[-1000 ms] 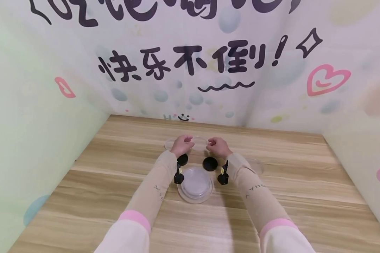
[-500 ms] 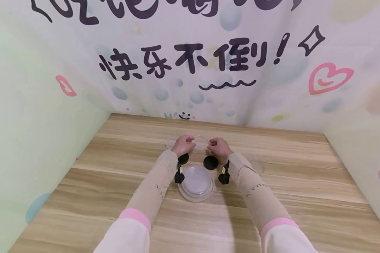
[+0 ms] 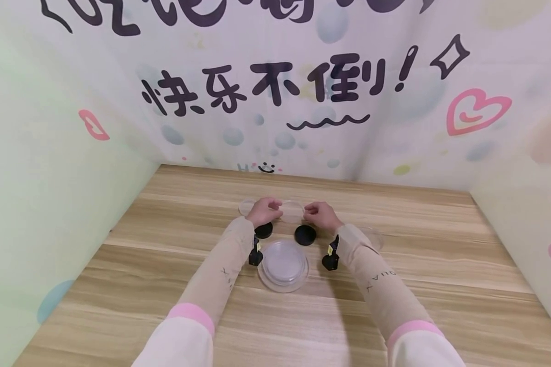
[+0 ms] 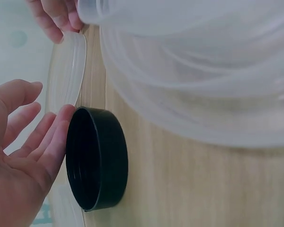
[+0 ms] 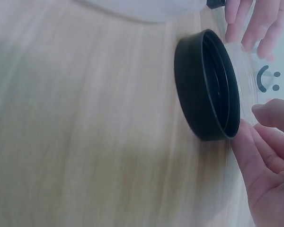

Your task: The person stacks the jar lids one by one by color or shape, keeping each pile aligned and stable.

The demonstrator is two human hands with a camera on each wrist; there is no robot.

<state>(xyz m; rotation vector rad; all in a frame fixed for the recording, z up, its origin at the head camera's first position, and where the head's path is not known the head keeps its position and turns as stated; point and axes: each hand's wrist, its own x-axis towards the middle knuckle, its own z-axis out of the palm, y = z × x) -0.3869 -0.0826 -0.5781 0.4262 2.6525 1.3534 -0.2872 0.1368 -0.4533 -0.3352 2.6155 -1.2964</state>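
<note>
A clear round plastic disc (image 3: 292, 211) lies flat on the table between my two hands. My left hand (image 3: 264, 211) has relaxed fingers at its left edge, the thumb held apart in the left wrist view. On the other side my right hand (image 3: 323, 215) has its fingertips at the right edge, thumb also apart. Two shallow black lids lie just nearer: the left black lid (image 4: 99, 158) beside my left fingers, the right black lid (image 5: 208, 85) beside my right fingers. Closer to me sits a stack of clear round plastic pieces (image 3: 283, 265). Whether the fingertips press the disc is hard to see.
Another clear disc (image 3: 246, 206) lies left of my left hand, partly hidden by it. A further clear disc (image 3: 373, 237) shows beyond my right sleeve. The wooden table (image 3: 441, 265) meets a printed cloth backdrop (image 3: 275, 148) behind and pale walls at both sides.
The clear disc between my hands has shifted slightly toward me. My right hand and wrist have moved a little to the right; the lids and stack stay where they were.
</note>
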